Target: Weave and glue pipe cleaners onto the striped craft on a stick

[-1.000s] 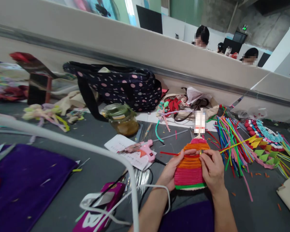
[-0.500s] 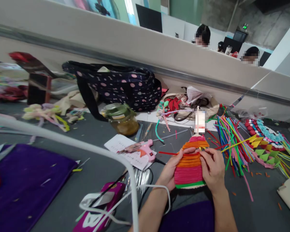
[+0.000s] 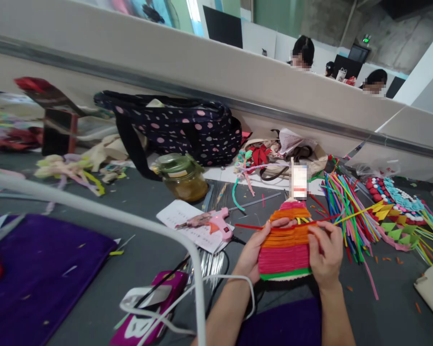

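My left hand [image 3: 254,250] grips the left edge of a doll-shaped figure [image 3: 285,259], thumb and fingers closed on it. Rows of orange, magenta and green pipe cleaners cover its flared skirt. A red pipe cleaner [image 3: 247,226] lies across the upper skirt and sticks out on both sides. Its right part is pinched by my right hand [image 3: 326,252], at the right edge of the skirt. Yellow strips show just above the red one. The figure's top is blurred out.
A pink glue gun [image 3: 220,225] lies on paper left of the figure. Behind are a lidded jar [image 3: 184,180] and a dotted bag [image 3: 187,127]. Many coloured pipe cleaners [image 3: 350,211] spread to the right. A white curved tube [image 3: 130,204] crosses the left foreground above a purple mat [image 3: 57,283].
My right hand has moved right along the red pipe cleaner, away from the skirt's middle. More of the red strip now shows across the skirt. My left hand has stayed nearly in place.
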Tool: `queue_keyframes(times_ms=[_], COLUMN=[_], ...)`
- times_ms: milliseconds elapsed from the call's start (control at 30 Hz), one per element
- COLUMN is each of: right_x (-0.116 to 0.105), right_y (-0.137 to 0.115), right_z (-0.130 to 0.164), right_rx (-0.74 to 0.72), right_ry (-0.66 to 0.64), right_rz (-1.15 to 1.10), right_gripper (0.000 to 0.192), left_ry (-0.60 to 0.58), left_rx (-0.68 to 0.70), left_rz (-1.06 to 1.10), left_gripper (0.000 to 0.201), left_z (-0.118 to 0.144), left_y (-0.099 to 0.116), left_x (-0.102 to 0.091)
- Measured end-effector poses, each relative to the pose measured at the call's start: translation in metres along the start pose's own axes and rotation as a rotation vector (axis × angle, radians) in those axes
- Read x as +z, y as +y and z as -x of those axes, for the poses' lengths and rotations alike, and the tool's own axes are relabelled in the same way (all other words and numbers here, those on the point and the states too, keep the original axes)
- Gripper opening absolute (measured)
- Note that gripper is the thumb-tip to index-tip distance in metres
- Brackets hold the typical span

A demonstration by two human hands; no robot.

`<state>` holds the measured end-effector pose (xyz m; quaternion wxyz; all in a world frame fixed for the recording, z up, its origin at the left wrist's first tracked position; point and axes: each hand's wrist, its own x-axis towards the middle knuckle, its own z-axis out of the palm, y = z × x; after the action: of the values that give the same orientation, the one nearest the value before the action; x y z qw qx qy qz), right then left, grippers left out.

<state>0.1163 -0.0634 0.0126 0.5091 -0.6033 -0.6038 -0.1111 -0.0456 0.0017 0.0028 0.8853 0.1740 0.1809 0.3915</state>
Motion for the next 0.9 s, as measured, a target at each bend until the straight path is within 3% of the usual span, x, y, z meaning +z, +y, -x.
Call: queue_keyframes(times_ms=[67, 133, 233, 333, 667, 900], right_x=[0.000, 0.000, 0.001, 0.002, 0.002, 0.001], right_y=[0.006, 0.010, 0.012, 0.008, 0.011, 0.015], right_z=[0.002, 0.002, -0.001, -0.005, -0.004, -0.003], right_rx=[0.191, 0.439, 0.766, 0.949, 1.077, 1.078], right_ry=[0.178, 0.257, 0.130, -0.004, 0.007, 0.052], right_rz=[-0.074, -0.177, -0.494, -0.818, -0.943, -0.933], right_gripper=[0.012, 0.017, 0.025, 0.030, 0.032, 0.028], left_ry=[-0.002, -0.013, -0.047, -0.067, -0.037, 0.148], left_rx=[0.010, 0.025, 0.033, 0.013, -0.009, 0.111], left_rz=[0.006, 0.016, 0.029, 0.026, -0.002, -0.218], left_gripper=[0.043, 0.043, 0.041, 0.042, 0.042, 0.035], left_z=[0.000, 0.000, 0.000, 0.000, 0.003, 0.000], left_y=[0.001, 0.001, 0.000, 0.000, -0.001, 0.000], left_x=[0.001, 0.003, 0.004, 0.005, 0.007, 0.013])
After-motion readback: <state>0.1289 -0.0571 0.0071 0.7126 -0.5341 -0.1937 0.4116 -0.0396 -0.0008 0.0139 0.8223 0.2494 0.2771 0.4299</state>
